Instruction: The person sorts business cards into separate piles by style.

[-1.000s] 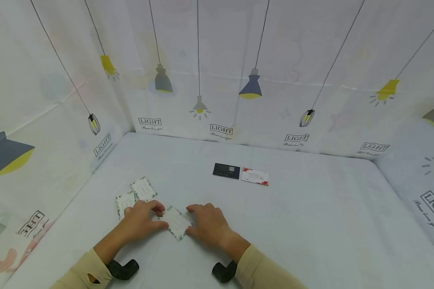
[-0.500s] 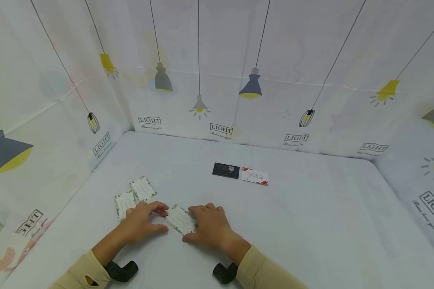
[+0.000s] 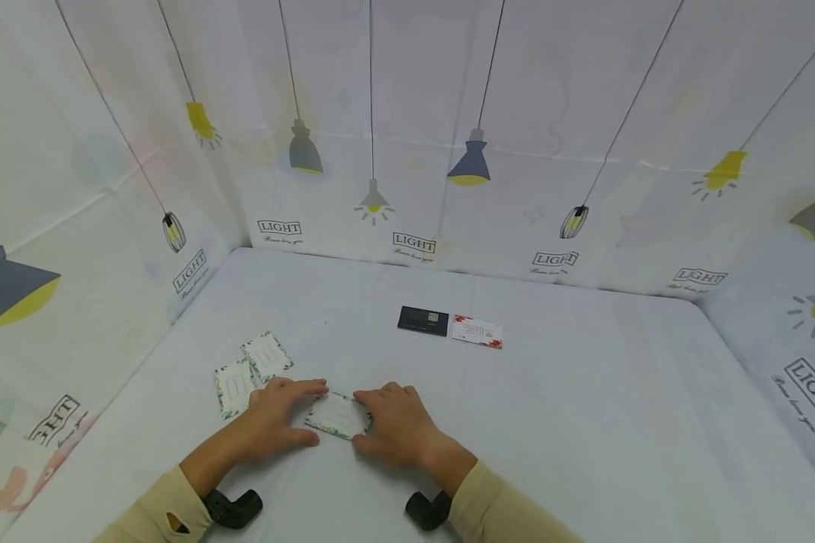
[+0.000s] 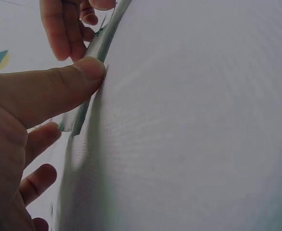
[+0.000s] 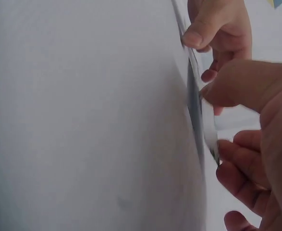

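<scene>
Between both hands lies a white card [image 3: 339, 415] with a green leaf border, its long side running nearly left to right. My right hand [image 3: 399, 424] grips its right end, thumb at the near edge and fingers at the far corner. Around the left end curve the index finger and thumb of my left hand [image 3: 272, 418]. In the left wrist view that thumb [image 4: 90, 70] overlaps the card's edge [image 4: 104, 50]. The right wrist view has the right fingertips [image 5: 222, 149] right at a card corner. Two similar leaf-bordered cards, a nearer one [image 3: 234, 386] and a farther one [image 3: 268, 356], lie beyond the left hand.
Farther back lie a black card [image 3: 423, 321] and, beside it, a white card with red flowers [image 3: 478, 332]. A white cloth [image 3: 584, 422] covers the table. Lamp-printed curtains [image 3: 414, 204] rise along its back and sides.
The leaf-bordered card between the hands has turned from slanted to nearly level across the view. The left hand has shifted slightly right, and the right thumb has moved along the card's near edge.
</scene>
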A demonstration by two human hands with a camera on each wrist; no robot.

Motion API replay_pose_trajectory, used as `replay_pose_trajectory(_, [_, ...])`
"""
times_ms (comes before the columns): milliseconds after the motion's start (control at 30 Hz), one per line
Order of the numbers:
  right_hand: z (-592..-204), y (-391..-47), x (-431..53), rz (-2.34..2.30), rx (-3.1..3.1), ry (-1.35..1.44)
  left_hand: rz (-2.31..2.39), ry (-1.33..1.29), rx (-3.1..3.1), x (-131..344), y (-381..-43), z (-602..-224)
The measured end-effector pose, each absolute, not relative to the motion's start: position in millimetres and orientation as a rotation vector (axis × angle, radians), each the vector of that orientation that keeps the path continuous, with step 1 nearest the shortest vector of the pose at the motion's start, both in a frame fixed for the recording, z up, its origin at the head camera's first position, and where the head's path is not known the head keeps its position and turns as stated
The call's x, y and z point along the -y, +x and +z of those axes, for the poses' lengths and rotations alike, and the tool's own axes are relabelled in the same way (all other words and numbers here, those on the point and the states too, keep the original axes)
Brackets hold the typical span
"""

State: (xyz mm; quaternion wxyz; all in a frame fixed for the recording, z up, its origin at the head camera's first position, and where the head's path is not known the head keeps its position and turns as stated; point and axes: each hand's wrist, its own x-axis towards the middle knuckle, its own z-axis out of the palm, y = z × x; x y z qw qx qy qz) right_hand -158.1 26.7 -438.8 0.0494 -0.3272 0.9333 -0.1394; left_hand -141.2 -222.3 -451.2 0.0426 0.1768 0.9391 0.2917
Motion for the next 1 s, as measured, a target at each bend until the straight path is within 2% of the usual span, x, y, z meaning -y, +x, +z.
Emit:
replay_pose_trajectory(267, [-435.0,-164.9,-36.2,-0.58,-2.783,-1.082,0.932,0.466,-2.869,221.3,-143.6,-443.0])
replay_pose_trajectory(533, [-435.0,-171.2,-45.6,-0.711,-2.83,-1.016,0.909,0.495,-2.952,219.3,-152.9,-438.3])
replay_pose_trajectory(733, [-435.7,-181.0,-48.3,-0.782,-2.882,-0.974,0.896,0.539,-2.998,215.7,-171.5,-436.3])
replay_pose_trajectory(1000, [-435.6,-210.5,-50.8,-0.787,-2.951,-0.834,0.924,0.544,-2.997,205.8,-207.4,-429.8])
